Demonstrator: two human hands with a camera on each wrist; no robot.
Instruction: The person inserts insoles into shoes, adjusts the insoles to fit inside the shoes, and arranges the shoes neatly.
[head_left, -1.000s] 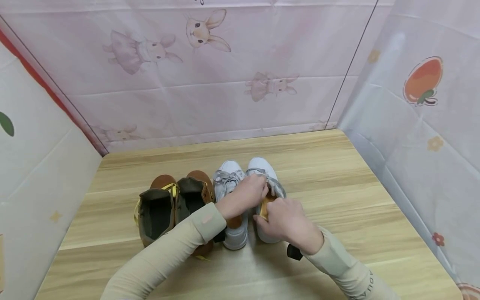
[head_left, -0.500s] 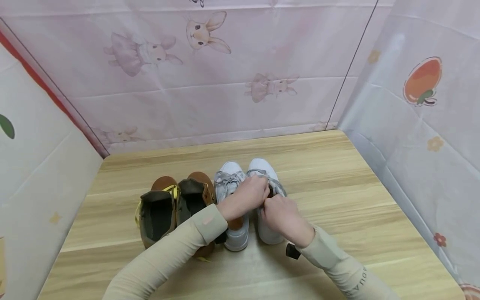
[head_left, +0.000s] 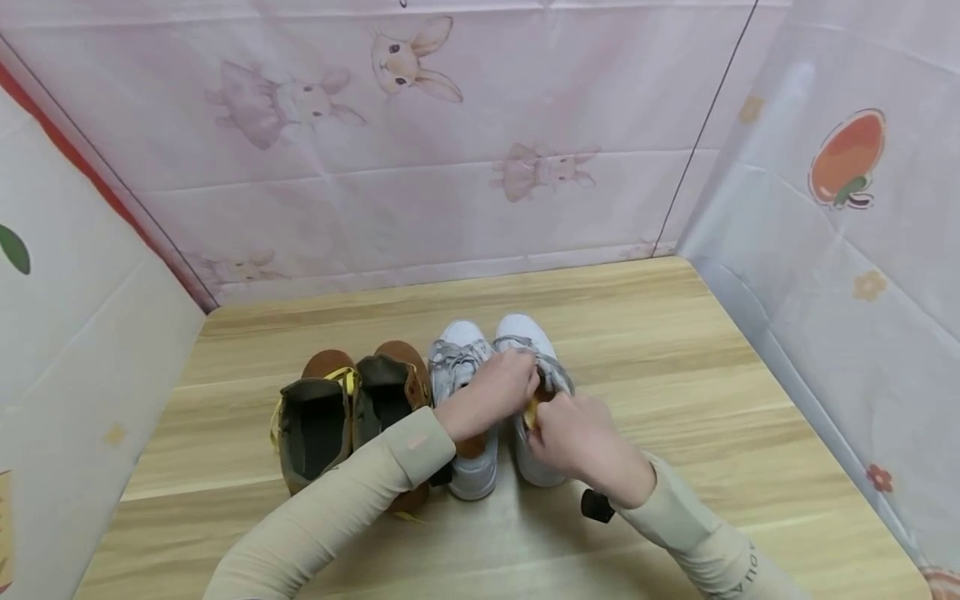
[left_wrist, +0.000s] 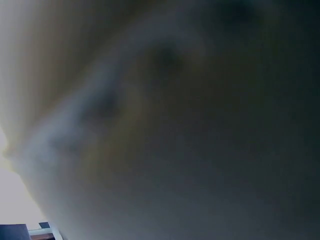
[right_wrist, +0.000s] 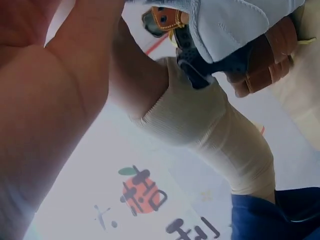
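Note:
A pair of white sneakers with grey laces stands on the wooden table, toes toward the back. My left hand [head_left: 501,385] reaches across the left sneaker [head_left: 456,346] and grips the right sneaker [head_left: 521,330] at its tongue, the fingertips hidden. At that sneaker's opening, my right hand [head_left: 573,429] pinches a yellow-orange insole [head_left: 532,412], of which only a strip shows beside the fingers. An orange-brown insole [head_left: 471,447] lies inside the left sneaker. The left wrist view is mostly blurred; in the right wrist view my right palm [right_wrist: 55,95] fills the left side.
Left of the sneakers stands a pair of brown shoes [head_left: 322,433] with dark linings and yellow laces, partly behind my left sleeve [head_left: 352,500]. The wooden table [head_left: 675,350] is enclosed by printed curtains [head_left: 420,192] at the back and sides.
My right hand pushed forward into the right sneaker's opening, covering the insole, then drew back slightly so a strip shows again. My left hand has stayed at the tongue.

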